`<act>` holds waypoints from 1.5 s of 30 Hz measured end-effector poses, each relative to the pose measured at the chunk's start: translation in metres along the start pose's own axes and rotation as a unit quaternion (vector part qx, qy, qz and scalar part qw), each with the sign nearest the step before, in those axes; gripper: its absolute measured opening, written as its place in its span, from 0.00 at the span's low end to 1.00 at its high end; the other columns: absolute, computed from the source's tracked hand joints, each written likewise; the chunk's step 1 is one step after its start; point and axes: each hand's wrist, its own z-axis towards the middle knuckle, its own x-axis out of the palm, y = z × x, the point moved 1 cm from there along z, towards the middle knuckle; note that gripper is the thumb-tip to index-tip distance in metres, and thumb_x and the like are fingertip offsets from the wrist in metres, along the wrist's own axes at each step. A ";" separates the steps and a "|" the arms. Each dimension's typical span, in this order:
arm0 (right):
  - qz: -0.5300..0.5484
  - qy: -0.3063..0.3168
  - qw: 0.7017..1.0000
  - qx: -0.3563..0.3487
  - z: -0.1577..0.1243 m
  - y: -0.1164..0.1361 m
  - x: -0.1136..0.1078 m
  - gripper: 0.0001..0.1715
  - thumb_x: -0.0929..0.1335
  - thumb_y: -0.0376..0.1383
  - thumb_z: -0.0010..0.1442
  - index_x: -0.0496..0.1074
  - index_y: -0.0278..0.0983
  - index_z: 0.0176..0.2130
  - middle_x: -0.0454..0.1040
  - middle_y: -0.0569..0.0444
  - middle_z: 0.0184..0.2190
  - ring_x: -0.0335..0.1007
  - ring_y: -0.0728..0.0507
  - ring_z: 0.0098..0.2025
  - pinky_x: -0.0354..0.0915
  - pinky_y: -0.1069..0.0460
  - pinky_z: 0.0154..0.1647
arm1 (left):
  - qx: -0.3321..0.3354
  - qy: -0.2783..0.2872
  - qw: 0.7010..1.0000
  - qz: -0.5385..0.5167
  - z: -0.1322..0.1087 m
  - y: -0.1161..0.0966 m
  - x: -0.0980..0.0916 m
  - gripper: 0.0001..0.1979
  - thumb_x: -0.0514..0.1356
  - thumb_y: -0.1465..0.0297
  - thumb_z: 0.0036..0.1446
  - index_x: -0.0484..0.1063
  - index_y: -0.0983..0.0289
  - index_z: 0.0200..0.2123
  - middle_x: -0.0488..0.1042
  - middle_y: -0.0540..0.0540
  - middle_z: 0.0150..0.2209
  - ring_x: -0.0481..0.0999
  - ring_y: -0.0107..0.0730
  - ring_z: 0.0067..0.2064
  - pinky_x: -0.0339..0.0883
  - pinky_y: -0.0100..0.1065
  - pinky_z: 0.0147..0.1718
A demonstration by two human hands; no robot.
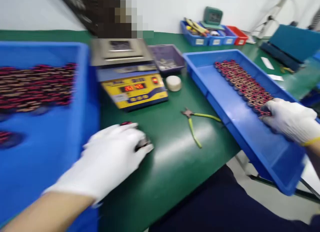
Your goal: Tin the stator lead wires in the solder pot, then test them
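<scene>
My left hand (110, 158), in a white glove, is blurred by motion over the green table (175, 158), its fingers curled round a small dark part with red (142, 143). In a white glove too, my right hand (291, 120) rests inside the blue tray on the right (250, 138), fingers closed on the near end of a row of red and dark small parts (245, 84). A second blue tray on the left (62, 132) holds rows of the same red and dark parts (37, 87).
A yellow and blue bench device with red digits (133, 89) stands behind my left hand. Green-handled pliers (197, 125) lie mid-table, beside a white round tub (173, 83) and a grey tray (166, 59). Small blue and red bins (212, 37) sit at the back.
</scene>
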 end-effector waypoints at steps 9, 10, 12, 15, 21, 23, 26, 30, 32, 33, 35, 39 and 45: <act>0.335 -0.072 0.792 -0.506 -0.044 0.202 -0.131 0.48 0.72 0.55 0.51 0.55 0.56 0.65 0.61 0.54 0.63 0.69 0.34 0.54 0.69 0.46 0.40 | -0.137 -0.083 0.813 -0.560 -0.006 -0.024 -0.035 0.20 0.66 0.56 0.52 0.68 0.63 0.41 0.74 0.52 0.39 0.76 0.36 0.39 0.74 0.35 0.35; 0.361 -0.077 0.773 -0.516 -0.043 0.218 -0.137 0.48 0.72 0.55 0.50 0.55 0.54 0.65 0.61 0.54 0.63 0.68 0.35 0.55 0.70 0.46 0.43 | -0.125 -0.087 0.788 -0.597 -0.007 -0.022 -0.036 0.19 0.65 0.58 0.53 0.69 0.62 0.43 0.73 0.53 0.41 0.76 0.36 0.41 0.74 0.34 0.34; 0.419 -0.064 0.738 -0.525 -0.039 0.239 -0.139 0.48 0.75 0.52 0.48 0.59 0.51 0.64 0.62 0.53 0.61 0.66 0.37 0.57 0.69 0.48 0.47 | -0.111 -0.090 0.751 -0.645 -0.006 -0.017 -0.034 0.16 0.65 0.60 0.56 0.72 0.61 0.45 0.73 0.53 0.45 0.74 0.35 0.45 0.74 0.31 0.36; 0.504 -0.025 0.689 -0.520 -0.032 0.250 -0.128 0.42 0.77 0.48 0.45 0.67 0.46 0.58 0.65 0.53 0.59 0.67 0.39 0.56 0.68 0.48 0.50 | -0.104 -0.080 0.716 -0.686 -0.002 -0.012 -0.030 0.14 0.66 0.60 0.55 0.75 0.60 0.42 0.74 0.52 0.44 0.74 0.35 0.45 0.74 0.30 0.38; 0.584 -0.031 0.664 -0.467 -0.032 0.247 -0.113 0.37 0.77 0.48 0.44 0.70 0.44 0.53 0.71 0.54 0.51 0.72 0.40 0.48 0.68 0.45 0.45 | -0.108 -0.095 0.712 -0.687 0.001 -0.012 -0.028 0.15 0.66 0.60 0.55 0.78 0.60 0.43 0.76 0.53 0.41 0.74 0.32 0.38 0.73 0.30 0.34; 0.581 -0.047 0.678 -0.449 -0.035 0.247 -0.114 0.35 0.77 0.47 0.44 0.71 0.44 0.51 0.73 0.54 0.48 0.72 0.40 0.45 0.68 0.45 0.42 | -0.114 -0.112 0.699 -0.697 0.001 -0.011 -0.028 0.14 0.67 0.60 0.54 0.78 0.61 0.42 0.76 0.53 0.39 0.75 0.31 0.36 0.73 0.29 0.31; 0.576 -0.075 0.677 -0.451 -0.039 0.248 -0.116 0.29 0.76 0.45 0.46 0.73 0.44 0.48 0.73 0.55 0.45 0.72 0.40 0.43 0.67 0.47 0.38 | -0.113 -0.103 0.680 -0.717 0.000 -0.011 -0.027 0.11 0.69 0.63 0.52 0.78 0.63 0.36 0.76 0.52 0.34 0.75 0.29 0.34 0.73 0.28 0.32; 0.569 -0.078 0.662 -0.482 -0.038 0.248 -0.118 0.23 0.74 0.42 0.51 0.74 0.42 0.47 0.73 0.54 0.42 0.72 0.41 0.42 0.67 0.48 0.37 | -0.117 -0.085 0.675 -0.724 -0.001 -0.014 -0.028 0.11 0.70 0.65 0.50 0.76 0.64 0.33 0.74 0.51 0.32 0.74 0.27 0.33 0.73 0.26 0.31; 0.581 -0.066 0.632 -0.509 -0.034 0.247 -0.119 0.22 0.75 0.39 0.52 0.75 0.39 0.47 0.74 0.53 0.41 0.72 0.43 0.42 0.68 0.49 0.41 | -0.119 -0.079 0.680 -0.720 -0.001 -0.015 -0.029 0.12 0.70 0.63 0.51 0.75 0.64 0.32 0.74 0.50 0.31 0.73 0.27 0.31 0.72 0.26 0.29; 0.589 -0.058 0.615 -0.521 -0.032 0.247 -0.118 0.22 0.75 0.38 0.51 0.75 0.38 0.47 0.74 0.53 0.41 0.72 0.43 0.43 0.68 0.49 0.43 | -0.116 -0.077 0.688 -0.712 -0.002 -0.015 -0.029 0.13 0.69 0.61 0.52 0.74 0.64 0.32 0.73 0.50 0.30 0.73 0.27 0.30 0.71 0.26 0.27; 0.604 -0.038 0.593 -0.532 -0.028 0.247 -0.118 0.22 0.75 0.34 0.51 0.76 0.36 0.46 0.75 0.52 0.42 0.72 0.44 0.44 0.68 0.49 0.47 | -0.115 -0.076 0.716 -0.684 -0.003 -0.015 -0.029 0.15 0.69 0.59 0.52 0.72 0.65 0.32 0.72 0.50 0.28 0.72 0.26 0.27 0.70 0.26 0.25; 0.641 0.017 0.574 -0.508 -0.027 0.248 -0.117 0.27 0.75 0.32 0.50 0.73 0.35 0.51 0.75 0.51 0.46 0.73 0.45 0.44 0.70 0.50 0.48 | -0.133 -0.073 0.737 -0.659 -0.005 -0.015 -0.029 0.20 0.72 0.63 0.48 0.71 0.66 0.39 0.73 0.50 0.31 0.73 0.26 0.29 0.70 0.26 0.27; 0.670 0.084 0.604 -0.423 -0.024 0.250 -0.115 0.36 0.75 0.33 0.48 0.68 0.35 0.57 0.75 0.51 0.47 0.74 0.45 0.43 0.73 0.50 0.45 | -0.124 -0.077 0.689 -0.710 -0.008 -0.016 -0.031 0.28 0.73 0.67 0.46 0.70 0.65 0.50 0.77 0.56 0.39 0.78 0.38 0.43 0.75 0.36 0.43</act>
